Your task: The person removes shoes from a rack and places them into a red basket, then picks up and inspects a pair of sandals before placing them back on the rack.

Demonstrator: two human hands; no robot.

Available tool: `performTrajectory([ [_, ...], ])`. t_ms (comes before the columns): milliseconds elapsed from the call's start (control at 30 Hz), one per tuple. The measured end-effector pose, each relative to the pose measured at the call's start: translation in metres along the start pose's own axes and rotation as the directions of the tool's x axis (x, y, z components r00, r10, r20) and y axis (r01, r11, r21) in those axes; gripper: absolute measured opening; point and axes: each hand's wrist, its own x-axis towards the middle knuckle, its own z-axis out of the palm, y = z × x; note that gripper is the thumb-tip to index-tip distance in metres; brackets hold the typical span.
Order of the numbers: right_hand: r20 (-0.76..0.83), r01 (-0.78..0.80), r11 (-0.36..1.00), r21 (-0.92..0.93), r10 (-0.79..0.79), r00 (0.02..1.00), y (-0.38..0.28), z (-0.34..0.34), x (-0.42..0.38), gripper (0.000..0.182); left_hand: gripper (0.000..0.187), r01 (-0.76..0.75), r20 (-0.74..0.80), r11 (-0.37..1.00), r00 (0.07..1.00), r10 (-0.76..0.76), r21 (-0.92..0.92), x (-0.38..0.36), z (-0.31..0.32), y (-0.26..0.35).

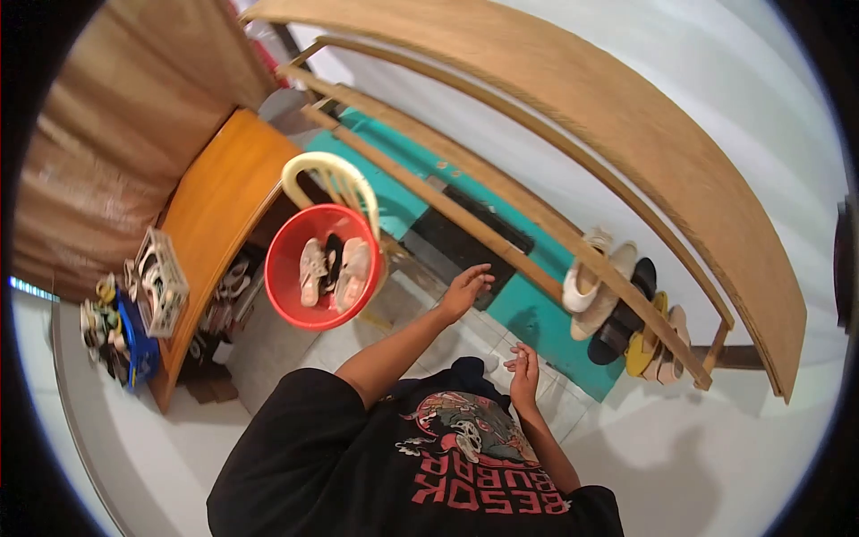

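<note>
My left hand (470, 291) is stretched forward over the tiled floor, fingers loosely extended and holding nothing. Lower and to the right, my right hand (524, 371) is raised in front of my shirt, also empty with fingers apart. To the left of my hands, a red basin (279, 300) rests on a cream plastic chair (367, 192). Inside the basin lie pale shoes (351, 273) and a black item (334, 253). On the right, a wooden rack (537, 215) holds white sneakers (583, 285), beige shoes (593, 318), black shoes (611, 336) and yellow shoes (640, 351) in a row.
An orange wooden table (224, 188) stands at the left with a white basket (165, 286) of shoes on it. A blue basket (140, 349), filled with assorted items, is beside it. More shoes sit under the table. Behind the rack is a teal surface (537, 322).
</note>
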Motion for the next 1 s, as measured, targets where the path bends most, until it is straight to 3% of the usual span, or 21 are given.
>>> performTrajectory([
  [67,0.081,0.0,0.998,-0.063,0.006,0.997,-0.001,0.023,0.0,0.032,0.039,-0.037,-0.036,0.999,0.999,0.037,0.004,-0.035,-0.037,-0.013],
  [167,0.252,0.002,0.995,-0.101,0.023,0.967,0.009,0.063,0.006,0.034,0.039,0.152,-0.194,0.986,0.968,-0.162,-0.062,-0.097,-0.099,-0.036],
  [400,0.274,-0.045,0.997,-0.066,0.061,0.96,0.018,0.177,-0.015,0.035,0.04,0.188,-0.42,0.975,0.88,-0.221,-0.119,-0.264,-0.236,-0.076],
  [533,0.292,-0.186,0.98,-0.073,0.199,0.935,0.052,0.236,-0.05,0.038,0.039,0.195,-0.607,0.947,0.73,-0.315,-0.257,-0.356,-0.309,-0.085],
  [667,0.431,-0.234,0.958,-0.167,0.284,0.856,0.076,0.283,-0.081,0.04,0.038,0.08,-0.764,0.929,0.546,-0.344,-0.361,-0.43,-0.362,-0.105],
  [700,0.485,-0.242,0.944,-0.223,0.322,0.813,0.075,0.292,-0.087,0.04,0.038,0.077,-0.763,0.925,0.542,-0.351,-0.372,-0.445,-0.371,-0.114],
  [767,0.566,-0.211,0.92,-0.331,0.373,0.735,0.069,0.309,-0.093,0.041,0.038,0.037,-0.823,0.892,0.372,-0.43,-0.45,-0.466,-0.384,-0.128],
  [867,0.63,-0.248,0.889,-0.384,0.449,0.634,0.072,0.327,-0.087,0.041,0.042,0.034,-0.793,0.832,0.282,-0.54,-0.554,-0.473,-0.386,-0.134],
  [933,0.652,-0.269,0.876,-0.4,0.478,0.588,0.087,0.337,-0.069,0.04,0.043,0.001,-0.784,0.818,0.284,-0.552,-0.575,-0.466,-0.39,-0.147],
  [1000,0.563,-0.436,0.727,-0.53,0.686,0.46,0.102,0.349,-0.044,0.039,0.045,-0.009,-0.74,0.771,0.287,-0.609,-0.637,-0.449,-0.388,-0.143],
])
